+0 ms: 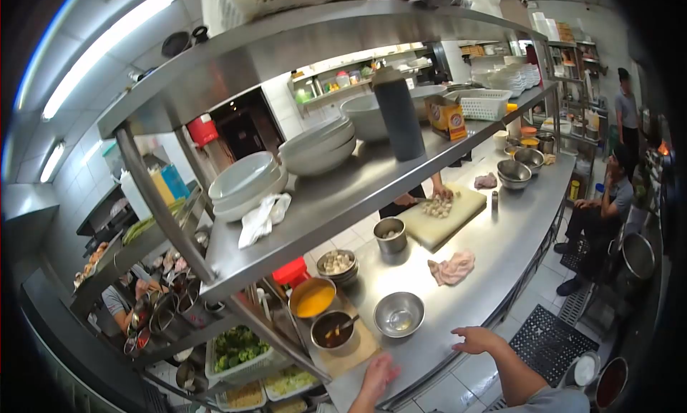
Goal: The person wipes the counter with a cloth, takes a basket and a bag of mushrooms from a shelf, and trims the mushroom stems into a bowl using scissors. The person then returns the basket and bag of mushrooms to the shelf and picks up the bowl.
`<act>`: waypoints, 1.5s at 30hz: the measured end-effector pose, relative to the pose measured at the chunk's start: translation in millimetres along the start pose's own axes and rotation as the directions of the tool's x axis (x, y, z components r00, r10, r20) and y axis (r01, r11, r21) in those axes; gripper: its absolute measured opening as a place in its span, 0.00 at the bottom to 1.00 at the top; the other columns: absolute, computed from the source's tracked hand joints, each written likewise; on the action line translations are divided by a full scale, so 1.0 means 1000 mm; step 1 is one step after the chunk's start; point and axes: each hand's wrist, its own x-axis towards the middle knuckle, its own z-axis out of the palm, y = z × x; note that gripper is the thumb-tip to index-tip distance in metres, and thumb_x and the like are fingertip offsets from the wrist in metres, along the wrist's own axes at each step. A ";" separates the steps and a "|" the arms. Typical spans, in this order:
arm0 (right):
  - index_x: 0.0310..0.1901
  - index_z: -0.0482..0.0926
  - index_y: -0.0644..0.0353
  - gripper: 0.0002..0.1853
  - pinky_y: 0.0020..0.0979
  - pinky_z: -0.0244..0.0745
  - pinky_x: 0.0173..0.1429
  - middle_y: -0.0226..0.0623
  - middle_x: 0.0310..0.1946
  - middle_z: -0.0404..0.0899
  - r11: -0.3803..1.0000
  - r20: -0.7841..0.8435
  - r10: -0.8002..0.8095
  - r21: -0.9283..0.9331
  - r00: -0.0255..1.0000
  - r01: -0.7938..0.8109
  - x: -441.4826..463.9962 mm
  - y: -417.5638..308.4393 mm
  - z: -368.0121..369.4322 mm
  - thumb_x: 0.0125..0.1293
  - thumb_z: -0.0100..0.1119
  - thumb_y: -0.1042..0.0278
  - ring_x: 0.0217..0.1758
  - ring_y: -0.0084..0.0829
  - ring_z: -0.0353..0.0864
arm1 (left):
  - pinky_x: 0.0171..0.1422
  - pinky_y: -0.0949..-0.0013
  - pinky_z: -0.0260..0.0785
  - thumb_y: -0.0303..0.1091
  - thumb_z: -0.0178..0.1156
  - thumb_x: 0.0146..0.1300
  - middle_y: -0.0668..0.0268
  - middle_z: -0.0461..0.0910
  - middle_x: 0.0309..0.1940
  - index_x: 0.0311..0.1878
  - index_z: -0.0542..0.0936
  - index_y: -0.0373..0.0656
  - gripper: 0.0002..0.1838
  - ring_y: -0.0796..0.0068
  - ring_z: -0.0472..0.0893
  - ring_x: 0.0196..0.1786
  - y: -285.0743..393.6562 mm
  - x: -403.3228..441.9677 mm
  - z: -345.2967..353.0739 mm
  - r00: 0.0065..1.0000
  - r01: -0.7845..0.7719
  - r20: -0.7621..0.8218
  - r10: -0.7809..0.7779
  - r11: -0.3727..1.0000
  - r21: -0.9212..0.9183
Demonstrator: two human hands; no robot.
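Note:
Over the near end of the steel counter, my left hand is slightly blurred, its fingers apart and nothing seen in them. My right hand hovers at the counter's front edge, fingers stretched out, holding nothing. Between and beyond them sits a steel bowl with a little clear liquid in it. A bowl of dark sauce with a spoon and a bowl of orange liquid stand on a board left of it. Farther back lies a crumpled pinkish cloth.
Across the counter, a co-worker's hands are at a cutting board with chopped pieces. A steel shelf with plates and a dark bottle overhangs the left side. A person sits at right; another stands behind. A floor mat lies right.

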 end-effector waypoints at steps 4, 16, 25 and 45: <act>0.66 0.74 0.59 0.35 0.43 0.73 0.65 0.52 0.57 0.80 0.993 -0.036 0.009 0.121 0.999 -0.005 0.015 0.005 -0.030 0.65 0.61 0.42 0.60 0.50 0.80 | 0.54 0.59 0.80 0.40 0.58 0.73 0.57 0.75 0.55 0.62 0.70 0.39 0.21 0.58 0.83 0.51 -0.030 -0.054 -0.017 0.980 0.198 -0.024 -0.196 0.973 0.123; 0.69 0.67 0.56 0.31 0.43 0.80 0.49 0.49 0.40 0.86 0.985 -0.329 -0.026 0.152 0.944 0.080 0.240 -0.010 -0.028 0.64 0.59 0.62 0.42 0.42 0.87 | 0.47 0.67 0.79 0.37 0.61 0.71 0.58 0.79 0.50 0.60 0.72 0.39 0.20 0.65 0.85 0.45 -0.023 -0.159 -0.051 0.913 0.097 -0.408 -0.022 0.981 0.165; 0.46 0.84 0.58 0.13 0.48 0.78 0.53 0.47 0.40 0.86 0.990 -0.387 0.113 0.122 0.915 -0.070 0.320 -0.023 0.029 0.62 0.56 0.64 0.46 0.51 0.84 | 0.46 0.65 0.79 0.38 0.60 0.72 0.57 0.79 0.54 0.61 0.71 0.39 0.20 0.63 0.85 0.45 -0.012 -0.201 -0.086 0.802 0.133 -0.595 0.053 0.955 0.265; 0.49 0.78 0.59 0.21 0.54 0.69 0.59 0.52 0.51 0.78 0.900 -0.829 -0.077 -0.297 0.554 -0.320 0.323 0.136 -0.013 0.60 0.62 0.53 0.58 0.53 0.75 | 0.42 0.68 0.79 0.37 0.61 0.71 0.57 0.80 0.49 0.60 0.72 0.35 0.20 0.66 0.85 0.41 0.019 -0.243 -0.119 0.777 0.330 -0.628 0.040 0.823 0.462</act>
